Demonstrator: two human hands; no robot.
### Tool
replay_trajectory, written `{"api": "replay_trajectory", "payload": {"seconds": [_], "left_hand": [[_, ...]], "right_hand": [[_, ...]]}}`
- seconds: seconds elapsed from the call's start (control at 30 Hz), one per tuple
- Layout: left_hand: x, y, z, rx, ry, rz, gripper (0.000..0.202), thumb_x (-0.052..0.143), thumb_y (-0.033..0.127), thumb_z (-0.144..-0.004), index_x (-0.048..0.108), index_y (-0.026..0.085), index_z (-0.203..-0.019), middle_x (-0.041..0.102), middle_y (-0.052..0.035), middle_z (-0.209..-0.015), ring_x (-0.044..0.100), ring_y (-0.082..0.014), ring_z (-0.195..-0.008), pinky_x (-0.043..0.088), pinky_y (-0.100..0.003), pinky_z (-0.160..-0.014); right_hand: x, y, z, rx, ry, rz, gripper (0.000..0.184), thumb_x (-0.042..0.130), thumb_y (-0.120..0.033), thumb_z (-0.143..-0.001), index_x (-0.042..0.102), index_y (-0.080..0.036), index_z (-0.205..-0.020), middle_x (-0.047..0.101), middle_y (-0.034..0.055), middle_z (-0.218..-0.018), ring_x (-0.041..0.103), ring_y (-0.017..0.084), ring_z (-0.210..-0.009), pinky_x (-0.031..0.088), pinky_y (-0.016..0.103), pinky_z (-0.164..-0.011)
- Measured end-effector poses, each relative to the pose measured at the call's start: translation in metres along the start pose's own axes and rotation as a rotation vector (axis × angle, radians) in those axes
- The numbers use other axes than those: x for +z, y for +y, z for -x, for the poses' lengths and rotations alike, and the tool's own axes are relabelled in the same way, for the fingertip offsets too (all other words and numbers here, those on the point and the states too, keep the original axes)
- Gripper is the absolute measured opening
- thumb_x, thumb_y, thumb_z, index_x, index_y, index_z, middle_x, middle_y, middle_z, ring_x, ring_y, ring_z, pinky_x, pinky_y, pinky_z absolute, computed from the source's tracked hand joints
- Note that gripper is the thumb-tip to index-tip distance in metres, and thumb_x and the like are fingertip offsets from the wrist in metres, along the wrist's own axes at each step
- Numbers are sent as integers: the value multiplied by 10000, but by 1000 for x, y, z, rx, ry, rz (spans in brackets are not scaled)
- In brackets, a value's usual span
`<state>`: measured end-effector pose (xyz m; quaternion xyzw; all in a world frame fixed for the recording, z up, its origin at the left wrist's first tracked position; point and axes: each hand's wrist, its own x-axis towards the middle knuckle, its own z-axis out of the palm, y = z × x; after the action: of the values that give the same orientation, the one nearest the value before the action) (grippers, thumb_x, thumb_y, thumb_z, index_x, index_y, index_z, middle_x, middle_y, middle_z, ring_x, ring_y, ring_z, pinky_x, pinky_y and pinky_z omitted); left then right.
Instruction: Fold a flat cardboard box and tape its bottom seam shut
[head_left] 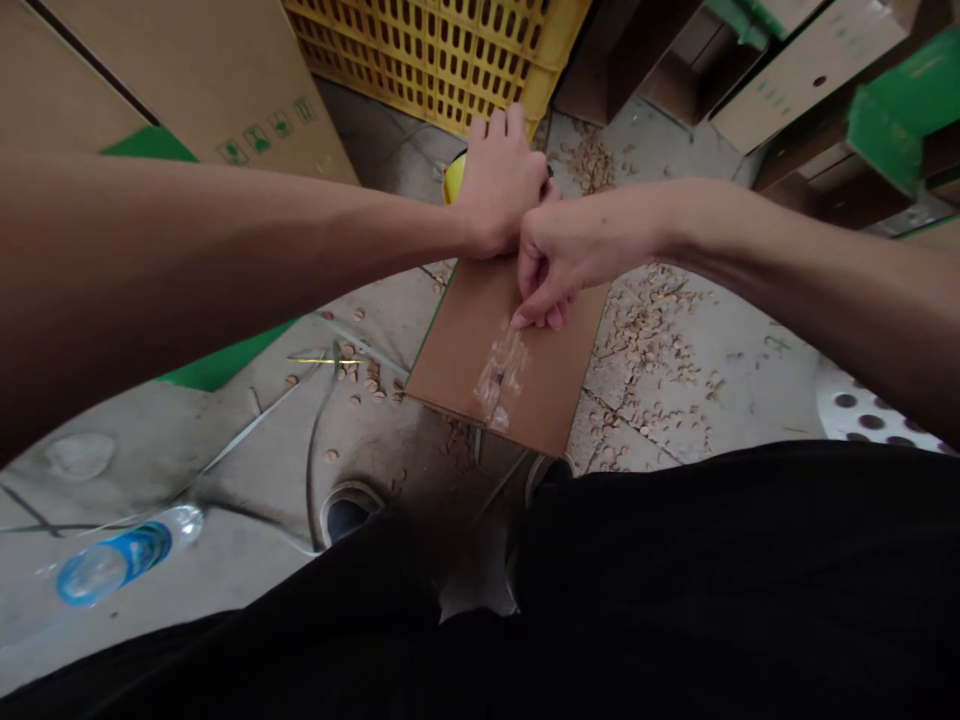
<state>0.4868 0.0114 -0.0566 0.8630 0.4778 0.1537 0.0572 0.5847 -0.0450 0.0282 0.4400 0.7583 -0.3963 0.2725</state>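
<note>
A brown cardboard box (450,340) with green edges stands between my feet, its closed top facing me. Clear, wrinkled tape (504,375) runs along the seam near its front edge. My right hand (566,255) is closed, thumb and fingertips pinched at the upper end of that tape. Just beyond, my left hand (501,190) is curled over the far end of the box, back of the hand up and wrist against the other hand. A bright yellow and black object (454,178) shows partly beneath it; the left fingertips are hidden.
A yellow slotted crate (442,60) stands ahead. Large cartons (225,80) are at the left, open green-and-brown boxes (817,80) at the right. Small tan discs (652,320) and loose straps (255,425) litter the floor. A plastic bottle (127,555) and white perforated stool (862,410) flank me.
</note>
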Motion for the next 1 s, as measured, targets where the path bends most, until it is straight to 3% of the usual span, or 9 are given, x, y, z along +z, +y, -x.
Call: {"api": "replay_trajectory", "payload": {"seconds": [0.1, 0.23, 0.43, 0.57, 0.67, 0.87, 1.0], "left_hand": [[-1, 0, 2, -3, 3, 35, 445, 510, 354, -1027, 786, 96, -1260, 544, -245, -1427, 427, -403, -1312, 274, -536, -1091], [-1, -1, 2, -15, -28, 86, 431, 463, 427, -1012, 786, 297, -1266, 526, -160, -1457, 366, -406, -1314, 228, -549, -1126], [0, -1, -1, -2, -10, 36, 435, 525, 324, -1040, 771, 42, -1263, 527, -265, -1443, 423, -410, -1324, 268, -531, -1086], [-1, -1, -3, 0, -39, 3, 428, 492, 325, -1082, 776, 64, -1267, 523, -259, -1456, 434, -419, -1342, 286, -527, -1084], [0, -1, -3, 7, -28, 8, 425, 492, 310, -1074, 782, 56, -1253, 536, -271, -1431, 452, -438, -1336, 295, -541, -1082], [2, -1, 0, 6, 32, -16, 426, 517, 335, -1042, 792, 74, -1236, 566, -248, -1415, 470, -397, -1303, 318, -529, -1078], [1, -2, 1, 4, 15, -5, 441, 489, 415, -1024, 796, 193, -1251, 566, -204, -1417, 441, -384, -1293, 316, -536, -1088]], "right_hand": [[5, -6, -2, -15, -36, -24, 451, 756, -570, -882, 829, -126, -907, 776, 3, -761, 723, 185, -846, 513, 375, -849], [9, -17, -2, -22, -42, 10, 398, 745, -507, -910, 829, -121, -863, 756, -9, -719, 719, 190, -898, 486, 381, -902], [0, -12, -1, -1, -21, 22, 391, 765, -481, -860, 822, -97, -906, 758, -1, -717, 717, 180, -875, 500, 341, -846], [-6, -8, 4, 89, 69, 59, 369, 775, -414, -852, 813, -67, -973, 723, -27, -658, 703, 140, -852, 474, 304, -832], [-6, -5, 4, 82, 77, 68, 398, 765, -456, -861, 819, -77, -970, 729, -30, -663, 697, 115, -793, 476, 279, -795], [0, -1, 0, -23, -13, -34, 445, 770, -510, -891, 820, -69, -928, 783, 51, -774, 714, 151, -756, 540, 332, -794], [6, -7, -2, -48, -46, -38, 394, 745, -485, -911, 826, -100, -926, 770, 7, -753, 720, 172, -822, 523, 364, -855]]}}
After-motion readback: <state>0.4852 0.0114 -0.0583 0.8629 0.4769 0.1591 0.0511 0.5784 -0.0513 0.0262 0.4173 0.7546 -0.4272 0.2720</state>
